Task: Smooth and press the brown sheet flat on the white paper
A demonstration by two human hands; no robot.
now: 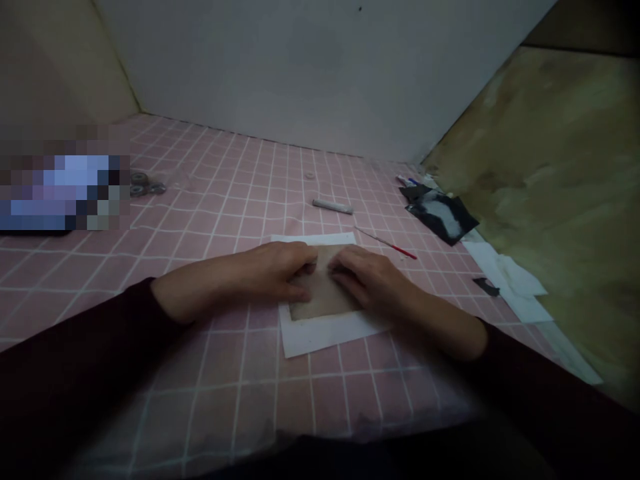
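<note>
A brown, square sheet [325,297] with a slightly rough-looking face lies on white paper [320,338] in front of me. My left hand [273,270] rests over its left side, fingers curled and the thumb lower down near the sheet. From the right, my right hand [375,277] comes in over the sheet with its fingertips drawn together. The two sets of fingertips face each other across a small gap. Anything held in them is too small or too hidden to make out.
Beyond the paper lie a grey cylindrical rod [333,207] and a thin red-handled tool [387,243]. Black sheets with white powder [443,215] and white papers [520,277] lie along the right wall. Tape rolls [141,183] sit left, beside a blurred-out screen [60,190].
</note>
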